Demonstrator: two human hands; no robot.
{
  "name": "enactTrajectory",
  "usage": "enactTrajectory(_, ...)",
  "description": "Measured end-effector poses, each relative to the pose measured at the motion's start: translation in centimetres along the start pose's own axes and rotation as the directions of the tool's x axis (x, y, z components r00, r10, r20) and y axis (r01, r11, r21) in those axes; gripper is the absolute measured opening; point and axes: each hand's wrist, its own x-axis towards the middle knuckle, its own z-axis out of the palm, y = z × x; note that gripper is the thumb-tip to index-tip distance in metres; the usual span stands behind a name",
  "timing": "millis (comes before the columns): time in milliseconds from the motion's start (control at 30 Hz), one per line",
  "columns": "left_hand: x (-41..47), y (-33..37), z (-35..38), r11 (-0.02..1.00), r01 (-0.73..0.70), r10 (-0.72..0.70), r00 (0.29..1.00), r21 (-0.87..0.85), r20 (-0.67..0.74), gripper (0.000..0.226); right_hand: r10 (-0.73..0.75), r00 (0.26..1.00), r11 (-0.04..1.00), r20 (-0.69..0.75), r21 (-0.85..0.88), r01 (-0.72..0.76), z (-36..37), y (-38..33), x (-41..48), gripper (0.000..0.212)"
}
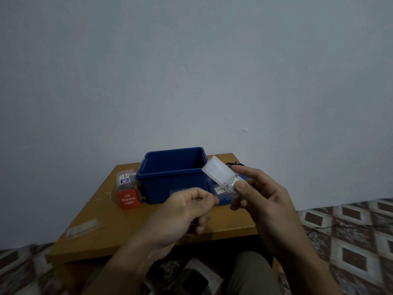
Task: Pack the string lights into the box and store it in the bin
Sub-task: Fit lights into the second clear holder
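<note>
Lying near the left front corner of the wooden worktop (110, 220) is a flat strip of clear plastic (81, 228), well apart from everything else. Further back stands the red box (128, 199) printed "LED Decorative Lights", with a brown cardboard flap showing on its right side. A clear packet (125, 179) with a blue and white label lies against its far end; whether the packet sits partly inside the box cannot be told. Just right of the box, nearly touching it, is the blue bin (170, 182), open at the top. Its dark blue inner walls show, but its bottom is hidden behind the near wall. In front of the bin the left hand (187, 211) is raised above the worktop with its fingers curled and the thumb laid toward the forefinger; whether it pinches anything cannot be told. To its right, the right hand (261, 199) grips a clear plastic case (221, 177) between thumb and fingers. The case is tilted, with its frosted end up and left over the bin's right corner. What it contains cannot be made out. Behind that hand a bit of thin black wire (235, 164), which may be the string lights, lies on the worktop beside the bin. A patterned floor (350, 231) lies to the right.
</note>
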Motion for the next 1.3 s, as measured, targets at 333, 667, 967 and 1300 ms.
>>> enactTrajectory(333, 0.7, 0.4, -1.9, 0.979, 0.067, -0.071, 0.997, 0.192, 0.012, 0.029, 0.099, 0.954, 0.975, 0.284, 0.166, -0.151, -0.7, -1.0, -0.2, 0.032)
enactTrajectory(667, 1.1, 4.9, -2.4, 0.966, 0.024, -0.036, 0.998, 0.258, 0.043, 0.028, 0.179, 0.875, 0.968, 0.45, -0.239, -0.075, -1.0, -1.4, -0.6, 0.021)
enactTrajectory(967, -1.0, 5.6, -0.1, 0.761, -0.151, 0.237, 0.97, 0.631, -0.053, 0.02, -0.018, 0.978, 0.88, 0.206, -0.462, 0.113, 0.2, -0.1, -0.5, 0.016)
enactTrajectory(1300, -1.3, 2.0, 1.7, 0.962, -0.124, 0.172, 0.967, 0.243, -0.186, 0.018, -0.145, 0.988, 0.928, 0.053, -0.338, 0.154, 0.5, -0.2, -0.6, 0.024)
